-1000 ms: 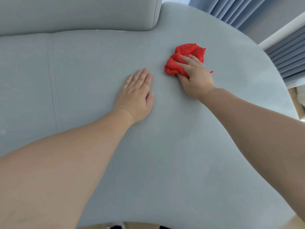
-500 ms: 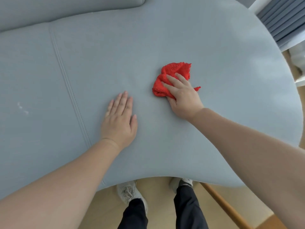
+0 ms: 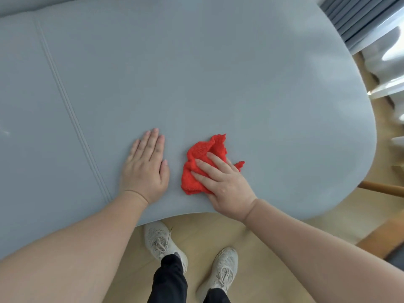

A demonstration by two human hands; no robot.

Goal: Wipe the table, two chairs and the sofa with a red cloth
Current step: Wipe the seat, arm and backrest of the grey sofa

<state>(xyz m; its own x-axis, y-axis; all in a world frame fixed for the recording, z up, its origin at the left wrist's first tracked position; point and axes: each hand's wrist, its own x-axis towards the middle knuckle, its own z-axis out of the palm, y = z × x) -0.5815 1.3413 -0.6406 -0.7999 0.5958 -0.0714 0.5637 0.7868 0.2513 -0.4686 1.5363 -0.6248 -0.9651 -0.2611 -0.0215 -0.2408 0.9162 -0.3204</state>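
The grey-blue sofa seat (image 3: 218, 84) fills most of the view, its rounded end at the right. A crumpled red cloth (image 3: 200, 164) lies on the seat near the front edge. My right hand (image 3: 223, 184) presses down on the cloth with straight, spread fingers. My left hand (image 3: 145, 169) rests flat on the seat just left of the cloth, holding nothing.
A stitched seam (image 3: 72, 119) runs diagonally across the seat at the left. Below the front edge are the wooden floor (image 3: 273, 235) and my two white shoes (image 3: 161, 241). A wooden leg (image 3: 382, 188) sticks out at the right, with curtains (image 3: 358, 16) behind.
My right hand has dragged the red cloth toward the sofa's front edge. My left hand stays flat beside it. The view has tilted down, showing more floor and my feet.
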